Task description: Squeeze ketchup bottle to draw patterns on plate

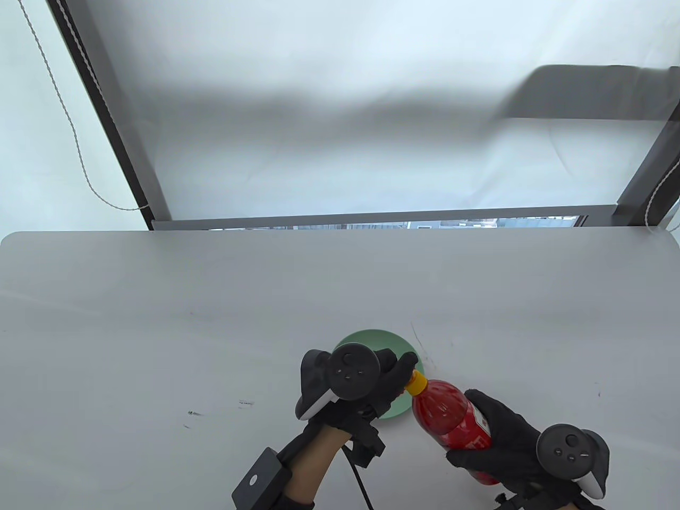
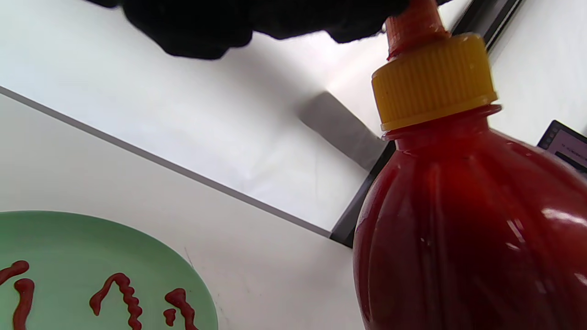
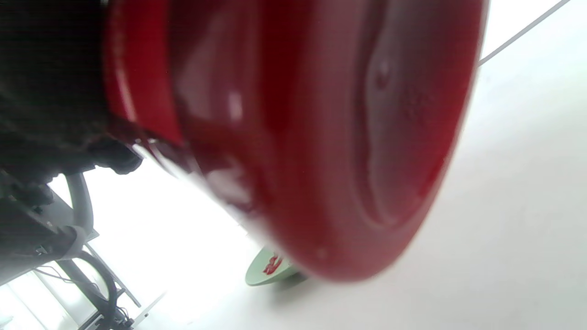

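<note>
A red ketchup bottle with a yellow cap lies tilted, its nozzle pointing up-left over the right rim of a green plate. My right hand grips the bottle's body around the label. My left hand hovers over the plate and its fingers hold the nozzle tip. In the left wrist view the fingers cover the top of the red nozzle above the cap. The plate carries ketchup squiggles. The right wrist view shows the bottle's base close up and the plate beyond.
The white table has small dark marks at the left and a scratch by the plate. A window frame runs behind its far edge. A black box and cable hang on my left forearm.
</note>
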A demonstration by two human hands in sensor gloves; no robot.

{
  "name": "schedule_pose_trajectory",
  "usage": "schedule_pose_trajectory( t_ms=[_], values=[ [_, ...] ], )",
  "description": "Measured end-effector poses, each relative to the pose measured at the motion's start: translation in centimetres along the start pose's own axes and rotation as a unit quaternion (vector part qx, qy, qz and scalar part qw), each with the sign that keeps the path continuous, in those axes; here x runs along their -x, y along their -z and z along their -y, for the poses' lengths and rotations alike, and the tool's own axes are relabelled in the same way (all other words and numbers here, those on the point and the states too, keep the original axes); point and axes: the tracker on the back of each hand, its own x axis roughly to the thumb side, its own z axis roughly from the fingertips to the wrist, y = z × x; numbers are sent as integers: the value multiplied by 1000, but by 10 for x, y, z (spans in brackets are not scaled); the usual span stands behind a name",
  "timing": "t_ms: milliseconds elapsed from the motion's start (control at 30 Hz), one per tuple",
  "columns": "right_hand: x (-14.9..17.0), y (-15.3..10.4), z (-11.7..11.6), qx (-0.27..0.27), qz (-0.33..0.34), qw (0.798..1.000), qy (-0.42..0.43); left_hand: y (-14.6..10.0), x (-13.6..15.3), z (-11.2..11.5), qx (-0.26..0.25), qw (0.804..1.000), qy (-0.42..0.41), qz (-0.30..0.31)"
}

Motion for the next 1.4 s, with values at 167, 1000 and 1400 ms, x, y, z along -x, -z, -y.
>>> schedule_pose_trajectory(
  t_ms=[167, 1000, 1400],
  values=[
    [-5, -1, 1, 7, 26, 998, -61, 4, 8, 5, 48, 998, -49, -6],
    [-12, -1, -5, -72, 83, 994, -5, -2, 2, -1, 110, 969, -118, 189],
    [-14, -2, -1, -75, 80, 994, -22, -7, -2, -7, 118, 973, -90, 175]
  ],
)
